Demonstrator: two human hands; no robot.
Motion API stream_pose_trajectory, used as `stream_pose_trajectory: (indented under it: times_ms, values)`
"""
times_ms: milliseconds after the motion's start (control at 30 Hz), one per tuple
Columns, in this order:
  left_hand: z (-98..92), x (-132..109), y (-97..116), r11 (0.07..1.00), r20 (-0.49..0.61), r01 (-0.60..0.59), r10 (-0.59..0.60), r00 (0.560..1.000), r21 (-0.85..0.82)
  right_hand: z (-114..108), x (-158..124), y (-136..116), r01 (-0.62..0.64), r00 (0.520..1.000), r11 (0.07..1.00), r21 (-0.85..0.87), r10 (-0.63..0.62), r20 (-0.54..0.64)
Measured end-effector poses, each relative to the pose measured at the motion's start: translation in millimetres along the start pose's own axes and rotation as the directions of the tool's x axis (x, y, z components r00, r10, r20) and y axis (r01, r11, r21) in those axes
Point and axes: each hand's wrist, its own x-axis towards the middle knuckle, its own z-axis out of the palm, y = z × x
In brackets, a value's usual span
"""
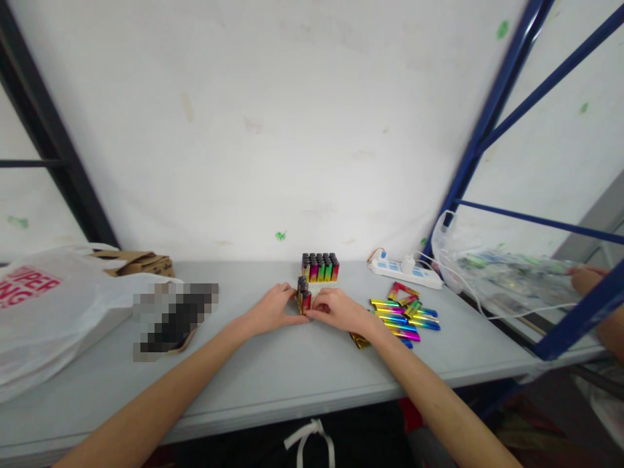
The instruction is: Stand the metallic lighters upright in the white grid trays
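A short row of upright lighters, shiny-bodied with black tops, stands on the grey table between my hands. My left hand curves around its left side, fingers at the back and thumb at the near end. Fingertips of my right hand are pinched together at the red lighter closest to me; the exact contact is partly hidden. Just behind, a block of lighters stands in neat rows, in red, purple, green and yellow. Beside my right forearm lies a loose pile of shiny coloured lighters.
A white power strip with plugs and cables sits at the back right. On the left are a white plastic bag, cardboard and a blurred dark object. Past the blue frame, another person's hand reaches toward clear bags.
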Motion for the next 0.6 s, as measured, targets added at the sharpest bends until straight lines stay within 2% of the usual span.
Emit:
stream_pose_trajectory:
  times_ms: [100,167,200,233,267,300,333,433,600]
  values:
    - [-3.0,0,3,1.0,-0.002,0.006,-0.006,1.0,-0.021,-20,-6,16,-0.044,0.999,0.995,0.091,0.045,-0.012]
    - [-5.5,0,5,0.999,0.005,0.016,-0.016,1.0,-0.044,-41,-15,38,-0.165,0.98,0.981,0.099,0.174,-0.097]
    - [-6.7,0,6,0.998,0.009,0.021,-0.021,1.0,-0.055,-53,-22,53,-0.256,0.954,0.965,0.05,0.26,-0.148]
    - [-8.0,0,6,0.998,0.012,0.026,-0.025,1.0,-0.065,-65,-30,68,-0.386,0.906,0.922,-0.035,0.371,-0.202]
    - [-9.1,0,7,0.997,0.013,0.028,-0.028,1.0,-0.073,-76,-38,84,-0.539,0.833,0.83,-0.142,0.501,-0.233]
    - [-10.2,1,7,0.997,0.013,0.031,-0.03,0.999,-0.076,-86,-48,98,-0.68,0.733,0.691,-0.246,0.632,-0.253]
    - [-11.2,1,7,0.997,0.013,0.033,-0.032,0.999,-0.074,-93,-58,112,-0.74,0.672,0.613,-0.277,0.688,-0.274]
    - [-13.8,1,8,0.998,0.017,0.037,-0.036,0.999,-0.052,-103,-84,140,-0.796,0.599,0.522,-0.307,0.752,-0.275]
    - [-15.4,1,7,0.999,0.031,0.022,-0.021,0.999,-0.04,-97,-102,154,-0.81,0.571,0.5,-0.305,0.792,-0.217]
